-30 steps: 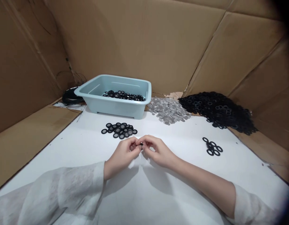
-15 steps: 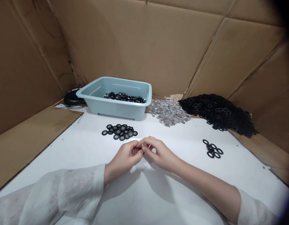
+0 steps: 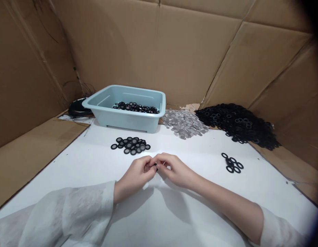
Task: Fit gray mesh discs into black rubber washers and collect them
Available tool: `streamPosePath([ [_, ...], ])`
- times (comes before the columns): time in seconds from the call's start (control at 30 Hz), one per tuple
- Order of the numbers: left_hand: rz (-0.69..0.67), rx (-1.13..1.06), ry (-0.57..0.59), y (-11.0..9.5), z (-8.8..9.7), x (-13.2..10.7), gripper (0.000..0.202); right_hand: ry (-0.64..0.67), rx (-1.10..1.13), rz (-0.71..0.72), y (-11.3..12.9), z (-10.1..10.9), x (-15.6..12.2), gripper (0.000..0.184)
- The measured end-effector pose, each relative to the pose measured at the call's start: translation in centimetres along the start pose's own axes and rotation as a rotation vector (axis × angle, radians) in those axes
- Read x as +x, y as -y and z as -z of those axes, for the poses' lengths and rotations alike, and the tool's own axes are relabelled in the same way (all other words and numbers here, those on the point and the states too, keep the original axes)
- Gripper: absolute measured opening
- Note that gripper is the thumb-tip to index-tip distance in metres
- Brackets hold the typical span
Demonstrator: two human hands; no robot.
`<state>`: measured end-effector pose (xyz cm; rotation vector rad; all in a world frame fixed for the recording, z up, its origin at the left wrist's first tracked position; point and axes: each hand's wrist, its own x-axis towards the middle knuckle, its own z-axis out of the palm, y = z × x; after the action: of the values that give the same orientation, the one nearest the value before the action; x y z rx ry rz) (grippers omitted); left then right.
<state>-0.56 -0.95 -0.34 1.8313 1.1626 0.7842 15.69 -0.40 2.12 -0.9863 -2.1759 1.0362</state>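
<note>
Black Part Held Between Both Hands

At 11 o'clock, the blue tub (image 3: 126, 120) and nearer pile (image 3: 128, 145) hold disc-filled rings, apparently done. At centre, the left hand (image 3: 136, 174) pinches a black part (image 3: 156, 165), gripped also by the right hand (image 3: 178, 171): small, mostly hidden, fill indeterminable. Apparently left: grey discs (image 3: 185, 125) at 1 o'clock, black rings (image 3: 240, 125) at 2, ring cluster (image 3: 229, 162) at 3.
</note>
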Motion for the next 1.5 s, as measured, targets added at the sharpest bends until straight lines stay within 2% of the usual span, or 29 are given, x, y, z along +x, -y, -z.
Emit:
streamPosePath([
  [0.1,-0.026,0.04,0.023,0.0,0.0,0.0,0.012,-0.013,-0.062,0.014,0.2,0.1,-0.1,0.029],
  [0.3,-0.001,-0.019,-0.043,0.0,0.1,0.1,0.012,-0.017,0.011,0.001,0.0,0.2,-0.1,0.033],
  [0.47,-0.038,0.128,0.015,-0.2,-0.3,-0.4,0.016,0.011,-0.102,0.027,0.5,-0.5,-0.4,0.032],
  [0.53,-0.067,0.166,0.016,-0.5,-0.2,-0.5,0.015,-0.015,-0.099,0.045,0.8,-0.5,-0.4,0.031],
  [0.63,-0.108,0.215,-0.09,-0.9,0.7,0.0,0.012,-0.158,-0.113,0.055,0.5,0.7,-0.4,0.026],
  [0.73,-0.113,0.297,-0.342,-0.7,2.5,1.1,0.013,-0.335,-0.255,-0.005,-1.1,3.6,-1.2,0.02],
  [0.8,-0.112,0.372,-0.483,-0.1,3.8,2.1,0.018,-0.471,-0.477,-0.079,-2.9,6.3,-2.7,0.018],
  [0.87,-0.144,0.497,-0.52,0.9,5.0,3.1,0.02,-0.548,-0.772,-0.241,-5.0,9.1,-4.8,0.019],
  [0.97,-0.164,0.683,-0.451,2.6,6.0,4.2,0.02,-0.467,-0.905,-0.641,-7.7,12.4,-8.0,0.023],
  [1.03,-0.14,0.763,-0.442,3.4,6.2,4.5,0.022,-0.415,-0.918,-0.803,-8.8,13.6,-9.3,0.026],
  [1.07,-0.137,0.776,-0.463,3.6,6.3,4.6,0.024,-0.393,-0.914,-0.837,-9.1,13.9,-9.6,0.025],
  [1.2,-0.222,0.708,-0.554,3.1,6.1,4.3,0.027,-0.373,-0.894,-0.812,-9.4,13.6,-9.5,0.024],
  [1.4,-0.378,0.647,-0.404,1.2,4.7,2.9,0.023,-0.47,-0.872,-0.756,-9.2,13.2,-9.0,0.026],
  [1.47,-0.38,0.574,-0.367,0.5,3.8,2.3,0.02,-0.556,-0.826,-0.669,-8.7,12.7,-8.5,0.024],
  [1.5,-0.353,0.519,-0.356,0.2,3.2,1.9,0.019,-0.594,-0.774,-0.577,-8.1,12.1,-8.0,0.022],
])
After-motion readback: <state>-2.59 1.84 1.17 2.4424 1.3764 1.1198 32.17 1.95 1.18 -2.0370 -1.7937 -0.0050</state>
